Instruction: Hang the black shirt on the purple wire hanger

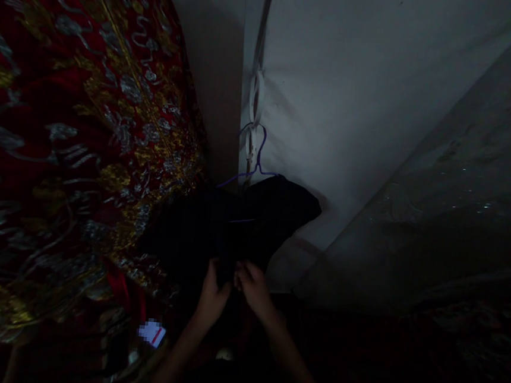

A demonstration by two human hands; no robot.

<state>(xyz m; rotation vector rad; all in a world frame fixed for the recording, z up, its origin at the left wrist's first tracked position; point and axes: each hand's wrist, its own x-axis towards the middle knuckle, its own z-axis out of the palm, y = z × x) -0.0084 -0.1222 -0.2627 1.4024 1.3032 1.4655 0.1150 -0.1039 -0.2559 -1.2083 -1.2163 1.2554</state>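
Observation:
A black garment hangs on a purple hanger against the wall. Its kind is hard to make out in the dim light. Both hands are at its front, below the neckline. My left hand has its thumb and fingers closed on the dark cloth. Close beside it, my right hand pinches the other side of the front. The hanger's hook catches on a white ring-shaped fixture that hangs above.
A red garment with gold and silver embroidery fills the left side. At the right stands a sheer sequined sheet or fabric. A small white and red card or box lies low on the left, near slatted wood.

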